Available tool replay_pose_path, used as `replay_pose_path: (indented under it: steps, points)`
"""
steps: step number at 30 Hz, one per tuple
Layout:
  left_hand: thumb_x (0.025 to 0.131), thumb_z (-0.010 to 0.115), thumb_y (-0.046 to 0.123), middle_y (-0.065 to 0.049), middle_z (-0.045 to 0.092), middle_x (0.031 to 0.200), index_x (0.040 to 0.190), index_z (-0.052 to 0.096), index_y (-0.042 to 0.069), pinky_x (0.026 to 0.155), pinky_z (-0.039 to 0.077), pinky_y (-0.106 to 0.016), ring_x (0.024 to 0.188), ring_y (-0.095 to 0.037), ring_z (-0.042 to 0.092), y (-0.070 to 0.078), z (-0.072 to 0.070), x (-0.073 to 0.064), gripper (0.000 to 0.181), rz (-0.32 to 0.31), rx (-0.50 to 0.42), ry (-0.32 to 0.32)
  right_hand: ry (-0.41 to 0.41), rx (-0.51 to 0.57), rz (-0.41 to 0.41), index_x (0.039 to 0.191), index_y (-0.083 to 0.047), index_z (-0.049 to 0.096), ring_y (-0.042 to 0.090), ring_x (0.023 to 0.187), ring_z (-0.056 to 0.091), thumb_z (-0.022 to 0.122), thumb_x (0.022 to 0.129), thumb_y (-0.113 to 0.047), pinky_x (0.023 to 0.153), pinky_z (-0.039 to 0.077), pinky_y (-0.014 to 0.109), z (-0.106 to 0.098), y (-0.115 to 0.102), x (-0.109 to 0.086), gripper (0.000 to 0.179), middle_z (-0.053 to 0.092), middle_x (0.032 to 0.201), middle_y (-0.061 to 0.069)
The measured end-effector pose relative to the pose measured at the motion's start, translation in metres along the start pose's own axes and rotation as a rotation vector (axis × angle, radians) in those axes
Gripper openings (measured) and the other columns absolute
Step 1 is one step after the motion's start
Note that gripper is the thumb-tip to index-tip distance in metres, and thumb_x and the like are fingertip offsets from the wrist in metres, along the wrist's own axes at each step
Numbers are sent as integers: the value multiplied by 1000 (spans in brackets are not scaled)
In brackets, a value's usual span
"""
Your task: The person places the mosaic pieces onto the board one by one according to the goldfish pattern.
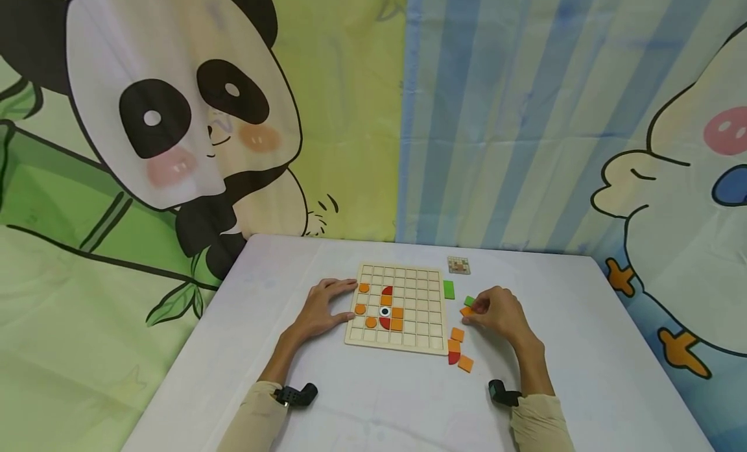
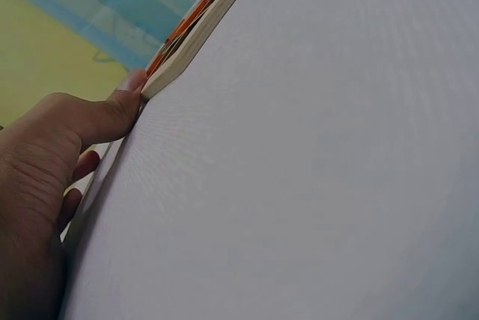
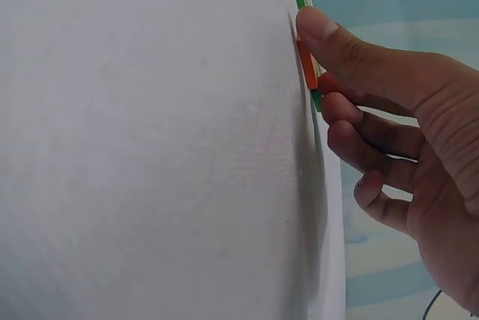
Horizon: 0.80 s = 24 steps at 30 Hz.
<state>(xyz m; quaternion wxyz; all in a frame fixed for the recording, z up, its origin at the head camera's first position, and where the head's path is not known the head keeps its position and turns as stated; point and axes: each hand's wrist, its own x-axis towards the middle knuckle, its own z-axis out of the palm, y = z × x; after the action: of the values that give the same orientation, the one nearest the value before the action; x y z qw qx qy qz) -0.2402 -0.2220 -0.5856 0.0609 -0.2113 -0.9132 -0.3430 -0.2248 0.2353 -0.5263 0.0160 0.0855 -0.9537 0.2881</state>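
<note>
My left hand [image 1: 320, 312] rests at the left edge of a pale wooden grid board [image 1: 423, 304], its thumb and fingers spread along the side. In the left wrist view the thumb touches the board's corner [image 2: 161, 79]. Orange round tiles, orange squares, red quarter-round tiles and one white eye tile [image 1: 385, 312] lie on the grid's left half. Right of the board, my right hand [image 1: 502, 314] pinches an orange tile [image 3: 307, 64] between thumb and index finger, low over the white table. A green tile [image 1: 469, 301] lies just beyond those fingertips.
Another green tile [image 1: 449, 290] lies by the board's right edge. Nearer me are several loose orange tiles [image 1: 465, 364] and a red quarter-round tile [image 1: 454, 358]. A small patterned card [image 1: 458, 265] lies behind. Printed curtains [image 1: 344, 115] stand along the table's far edge.
</note>
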Motion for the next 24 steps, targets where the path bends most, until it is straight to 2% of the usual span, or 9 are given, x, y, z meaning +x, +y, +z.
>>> replay_pose_path:
  steps: [7,14,24]
  points:
    - [89,92,35,6,58,164,156,63,24,123,32,-62,150,-31,48,1,0,1,74,-17,-5,-12,6,0,16,82,-9,80,17,70,59,101,77,-28,66,48,32,1,3,-4,29,70,73,1]
    - [88,93,34,6,60,163,155,64,23,121,34,-63,149,-31,49,1,1,1,73,-1,9,4,-16,5,35,84,-9,80,17,71,59,99,80,-29,67,48,32,2,2,-2,29,71,74,1]
    - [88,93,34,7,60,163,155,64,24,121,34,-63,149,-31,49,0,1,1,73,-5,9,4,-42,53,41,94,-2,84,18,75,62,98,81,-17,71,53,32,3,1,-2,24,76,82,4]
